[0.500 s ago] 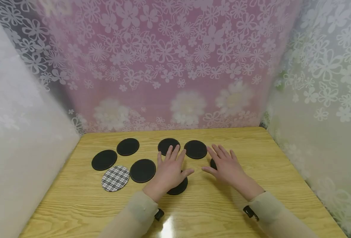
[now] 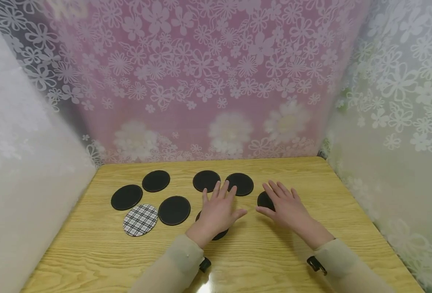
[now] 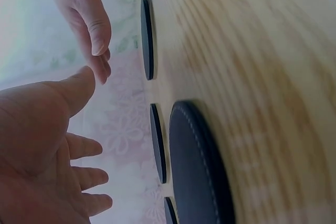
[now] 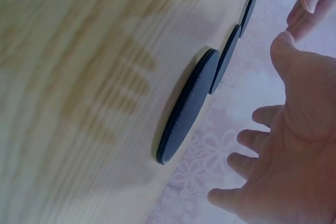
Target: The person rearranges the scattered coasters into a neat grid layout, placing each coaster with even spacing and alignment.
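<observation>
Both hands hover over the table with spread fingers and hold nothing. In the head view my left hand (image 2: 217, 211) is above a black round coaster (image 2: 221, 235), hiding most of it. Its fingertips overlap the near edges of two more black coasters, one at the back middle (image 2: 206, 180) and one to its right (image 2: 240, 184). My right hand (image 2: 289, 206) covers part of the rightmost black coaster (image 2: 265, 201). The left wrist view shows the left palm (image 3: 37, 140) raised clear of a stitched coaster (image 3: 197, 166). In the right wrist view the right palm (image 4: 294, 145) is apart from a coaster (image 4: 189, 108).
On the left of the wooden table (image 2: 259, 260) lie a black-and-white checked coaster (image 2: 140, 220) and black coasters, one beside it (image 2: 174, 210), one at far left (image 2: 126, 197) and one behind (image 2: 156, 181). Flowered pink cloth (image 2: 201, 101) hangs behind.
Both hands have shifted slightly to the right, and the right hand a little toward me. More of the rightmost coaster now shows. The coasters stay in place.
</observation>
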Tool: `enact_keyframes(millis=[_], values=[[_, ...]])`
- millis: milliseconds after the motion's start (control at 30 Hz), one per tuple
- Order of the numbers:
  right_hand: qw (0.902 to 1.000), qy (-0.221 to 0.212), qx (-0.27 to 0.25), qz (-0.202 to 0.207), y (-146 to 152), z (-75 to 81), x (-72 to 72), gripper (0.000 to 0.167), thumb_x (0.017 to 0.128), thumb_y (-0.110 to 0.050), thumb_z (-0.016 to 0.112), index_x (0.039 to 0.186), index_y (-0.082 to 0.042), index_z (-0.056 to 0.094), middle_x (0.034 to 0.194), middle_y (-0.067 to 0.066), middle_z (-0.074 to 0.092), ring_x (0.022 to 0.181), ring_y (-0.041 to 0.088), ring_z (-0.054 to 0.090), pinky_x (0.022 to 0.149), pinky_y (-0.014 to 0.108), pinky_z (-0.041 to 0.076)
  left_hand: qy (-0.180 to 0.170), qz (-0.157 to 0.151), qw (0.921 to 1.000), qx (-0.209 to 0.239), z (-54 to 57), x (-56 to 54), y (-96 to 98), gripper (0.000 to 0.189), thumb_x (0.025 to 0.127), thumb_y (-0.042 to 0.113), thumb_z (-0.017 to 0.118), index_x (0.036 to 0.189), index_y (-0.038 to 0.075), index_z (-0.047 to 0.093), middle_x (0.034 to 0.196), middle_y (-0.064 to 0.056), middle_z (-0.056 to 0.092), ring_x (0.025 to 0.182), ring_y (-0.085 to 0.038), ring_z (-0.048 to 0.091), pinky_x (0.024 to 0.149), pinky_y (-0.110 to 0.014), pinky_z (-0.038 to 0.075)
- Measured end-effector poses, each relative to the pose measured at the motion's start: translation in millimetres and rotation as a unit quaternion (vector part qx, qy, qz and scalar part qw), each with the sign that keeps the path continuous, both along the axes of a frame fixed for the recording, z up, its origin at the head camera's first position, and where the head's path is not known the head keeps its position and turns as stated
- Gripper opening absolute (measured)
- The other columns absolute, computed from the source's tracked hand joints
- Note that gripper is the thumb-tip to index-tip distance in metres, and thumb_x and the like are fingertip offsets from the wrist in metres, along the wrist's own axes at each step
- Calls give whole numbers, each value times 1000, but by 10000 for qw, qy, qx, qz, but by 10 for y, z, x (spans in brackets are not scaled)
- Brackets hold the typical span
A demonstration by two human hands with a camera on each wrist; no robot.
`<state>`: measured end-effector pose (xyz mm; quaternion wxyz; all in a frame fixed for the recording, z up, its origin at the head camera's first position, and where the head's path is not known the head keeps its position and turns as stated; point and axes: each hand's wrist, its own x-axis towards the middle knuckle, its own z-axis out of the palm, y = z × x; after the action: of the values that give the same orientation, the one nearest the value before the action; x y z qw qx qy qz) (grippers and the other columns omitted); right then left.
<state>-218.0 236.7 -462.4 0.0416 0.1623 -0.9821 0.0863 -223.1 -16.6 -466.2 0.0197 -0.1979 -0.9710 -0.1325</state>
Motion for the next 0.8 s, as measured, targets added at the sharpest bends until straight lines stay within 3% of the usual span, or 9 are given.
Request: enact_keyframes(millis=[600,800], values=[[9998,-117,-152,-46,340,-110,92,92,103,-62,71,168,-2,44,170,29,39,156,55,36,118,81,26,-109,-103,9998,144,-77,29,241,86,105,66,66,171,17,44,180,-13,30,167,-37,20,126,-77,17],[9997,29,-263,-3,527,-317,25,101,102,-76,61,169,-3,41,171,30,38,155,56,35,117,84,24,-69,-99,9999,107,-92,19,314,86,104,67,66,171,17,45,179,-13,32,167,-37,22,125,-76,19]])
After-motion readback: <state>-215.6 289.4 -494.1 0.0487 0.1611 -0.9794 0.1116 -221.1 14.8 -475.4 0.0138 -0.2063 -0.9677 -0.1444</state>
